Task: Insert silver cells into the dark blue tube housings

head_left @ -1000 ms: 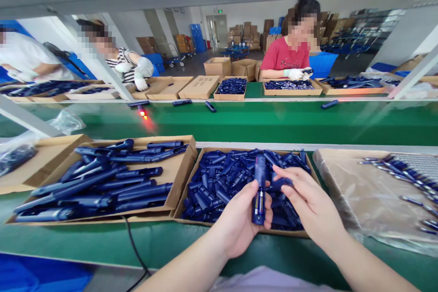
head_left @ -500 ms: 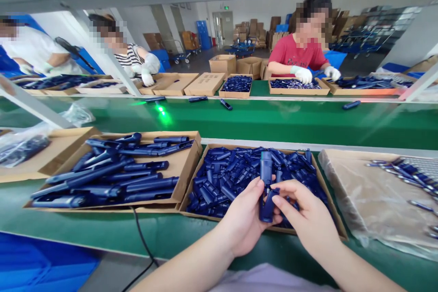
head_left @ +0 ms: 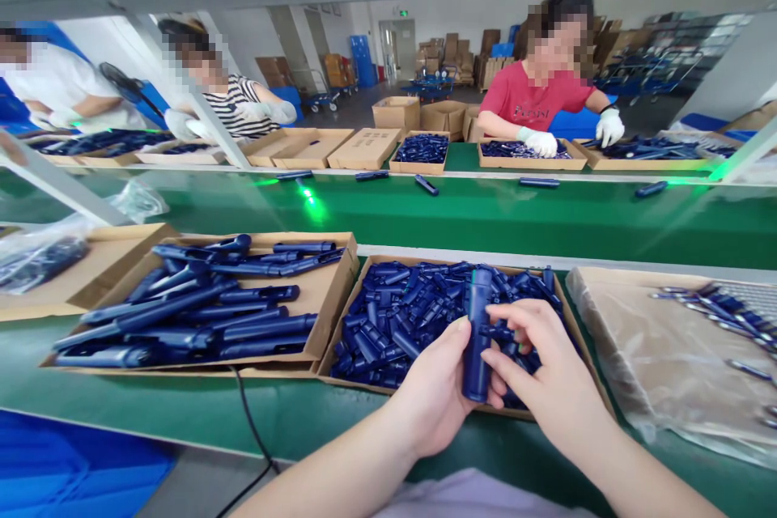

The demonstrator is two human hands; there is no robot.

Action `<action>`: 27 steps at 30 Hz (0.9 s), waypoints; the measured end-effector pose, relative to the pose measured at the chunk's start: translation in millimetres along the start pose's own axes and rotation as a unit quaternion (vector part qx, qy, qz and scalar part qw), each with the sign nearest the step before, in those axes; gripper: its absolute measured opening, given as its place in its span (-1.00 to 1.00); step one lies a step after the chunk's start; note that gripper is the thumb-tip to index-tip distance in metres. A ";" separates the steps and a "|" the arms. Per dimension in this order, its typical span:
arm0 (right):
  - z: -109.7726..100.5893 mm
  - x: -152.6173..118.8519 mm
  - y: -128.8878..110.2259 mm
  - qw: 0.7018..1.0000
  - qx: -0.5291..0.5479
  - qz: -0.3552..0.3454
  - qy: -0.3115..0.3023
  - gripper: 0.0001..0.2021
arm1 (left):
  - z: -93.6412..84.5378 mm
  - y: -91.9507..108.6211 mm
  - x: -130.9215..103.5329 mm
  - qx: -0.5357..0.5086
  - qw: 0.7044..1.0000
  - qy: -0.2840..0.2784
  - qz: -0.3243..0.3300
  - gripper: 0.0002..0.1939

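My left hand (head_left: 434, 392) is wrapped round a dark blue cylindrical piece (head_left: 477, 336), held upright over the box of small blue parts (head_left: 401, 316). My right hand (head_left: 543, 360) is at the piece's right side, thumb and forefinger close to its middle. The fingers of that hand are bent and partly apart; whether they grip a small part there I cannot make out. Left of the small parts stands a cardboard box (head_left: 340, 283) with long blue handle-like pieces (head_left: 182, 307).
A plastic-lined tray (head_left: 631, 348) with slim metallic-blue parts lies on the right. Beyond the green belt (head_left: 388, 214), which carries several blue pieces, people with white gloves work at boxes. A bagged bundle (head_left: 42, 263) lies at the left. A black cable (head_left: 248, 421) hangs in front.
The blue piece has turned in my left hand and shows a smoother side. My right fingers have shifted slightly. Pieces on the belt have moved right, and another one appears there.
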State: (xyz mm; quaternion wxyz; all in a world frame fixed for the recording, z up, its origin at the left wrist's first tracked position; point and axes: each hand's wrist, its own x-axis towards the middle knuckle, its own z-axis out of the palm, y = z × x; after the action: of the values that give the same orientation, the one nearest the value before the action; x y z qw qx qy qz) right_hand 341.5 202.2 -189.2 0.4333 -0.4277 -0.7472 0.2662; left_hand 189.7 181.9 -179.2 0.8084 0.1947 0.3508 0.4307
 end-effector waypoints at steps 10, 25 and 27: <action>-11.2 9.3 24.0 0.972 0.162 0.158 -0.062 -0.49 | -8.4 -2.9 1.3 0.160 0.986 -0.032 0.026 -0.56; -66.5 152.3 186.1 0.922 0.151 0.329 0.137 -0.71 | -114.4 133.3 -26.8 0.663 0.620 0.395 0.140 -0.62; -71.8 158.5 203.5 0.929 0.088 0.336 0.125 -0.76 | -133.2 154.7 -23.6 0.683 0.586 0.418 0.129 -0.60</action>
State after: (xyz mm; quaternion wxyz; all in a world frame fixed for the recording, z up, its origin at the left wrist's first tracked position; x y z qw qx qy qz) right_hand 446.5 442.3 -244.4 0.4442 -0.6437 -0.4730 0.4056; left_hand -3.8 249.5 -164.6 0.1384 0.5312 0.8121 0.1982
